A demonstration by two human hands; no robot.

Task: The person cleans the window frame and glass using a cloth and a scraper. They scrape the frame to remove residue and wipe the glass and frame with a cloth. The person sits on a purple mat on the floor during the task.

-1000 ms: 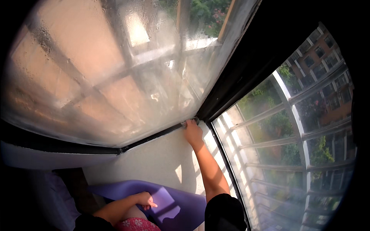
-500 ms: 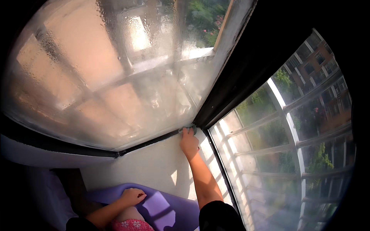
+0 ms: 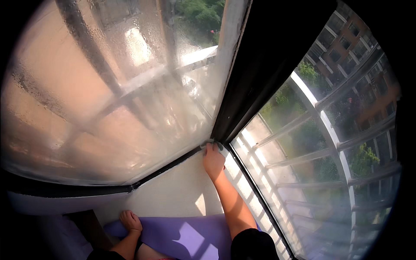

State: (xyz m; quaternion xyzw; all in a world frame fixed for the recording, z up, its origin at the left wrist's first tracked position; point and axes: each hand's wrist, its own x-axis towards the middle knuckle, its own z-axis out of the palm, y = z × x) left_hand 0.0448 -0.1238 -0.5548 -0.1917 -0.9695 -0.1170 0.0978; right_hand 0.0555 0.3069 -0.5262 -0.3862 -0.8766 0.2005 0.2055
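Observation:
My right hand (image 3: 213, 162) reaches forward into the corner where the two window panes meet. Its fingers are closed on a small grey-green cloth (image 3: 219, 146), pressed at the foot of the dark corner frame (image 3: 232, 97); most of the cloth is hidden. To the left is a wet pane (image 3: 143, 112), streaked and beaded with water. My left hand (image 3: 131, 222) holds nothing and lies with its fingers flat at the far edge of a purple mat (image 3: 162, 229), on the pale sill (image 3: 169, 193).
The right-hand pane (image 3: 290, 173) borders the sill closely, with white curved bars (image 3: 323, 117) outside it. A dark strip of lower frame (image 3: 167, 169) runs under the wet pane. Brick buildings (image 3: 368, 52) and greenery (image 3: 362, 160) show beyond the glass.
My left hand has moved left and opened out from a curled pose onto the mat's edge. My right hand keeps the cloth in the corner. The whole view has shifted and turned slightly.

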